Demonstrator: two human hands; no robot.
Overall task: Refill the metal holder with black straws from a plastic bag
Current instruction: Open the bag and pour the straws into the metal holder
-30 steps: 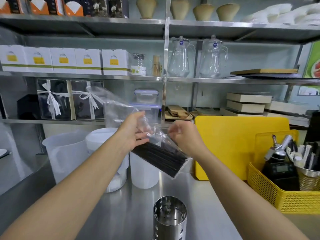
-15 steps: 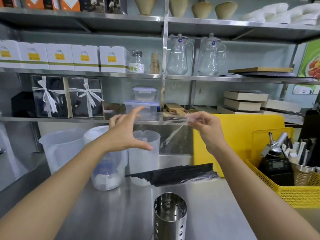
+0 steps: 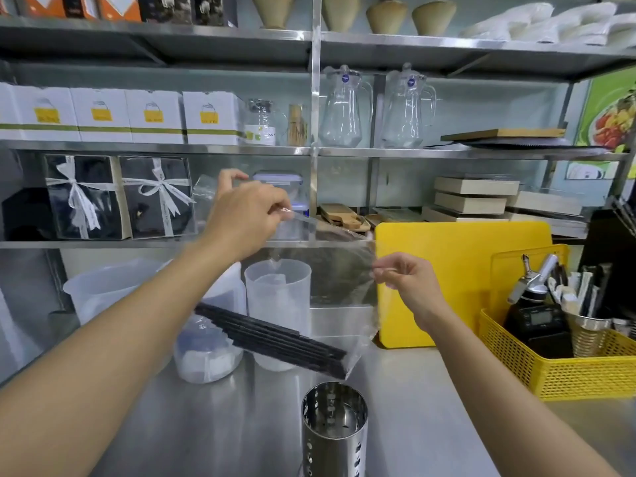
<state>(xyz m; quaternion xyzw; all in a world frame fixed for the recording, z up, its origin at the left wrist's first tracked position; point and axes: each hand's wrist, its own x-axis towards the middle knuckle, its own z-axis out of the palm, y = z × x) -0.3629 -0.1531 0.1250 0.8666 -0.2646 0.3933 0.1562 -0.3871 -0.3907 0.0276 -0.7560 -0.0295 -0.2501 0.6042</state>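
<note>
A clear plastic bag (image 3: 339, 270) hangs in the air between my hands above the steel counter. My left hand (image 3: 244, 215) pinches its upper left edge, and my right hand (image 3: 406, 284) pinches its right edge lower down. A bundle of black straws (image 3: 275, 339) lies slanted in the bottom of the bag, its lower end to the right. The perforated metal holder (image 3: 334, 425) stands upright on the counter just below the bag's low corner, and it looks empty.
Translucent plastic jugs (image 3: 278, 297) stand behind the bag. A yellow cutting board (image 3: 461, 270) leans at the back right. A yellow basket (image 3: 568, 366) with tools and a scale sits at the right. Steel shelves (image 3: 309, 151) with boxes and glass pitchers rise behind.
My left hand went from open to gripping the bag's top edge. My right hand dropped lower. The straw bundle tilted from level to slanting down toward the right.
</note>
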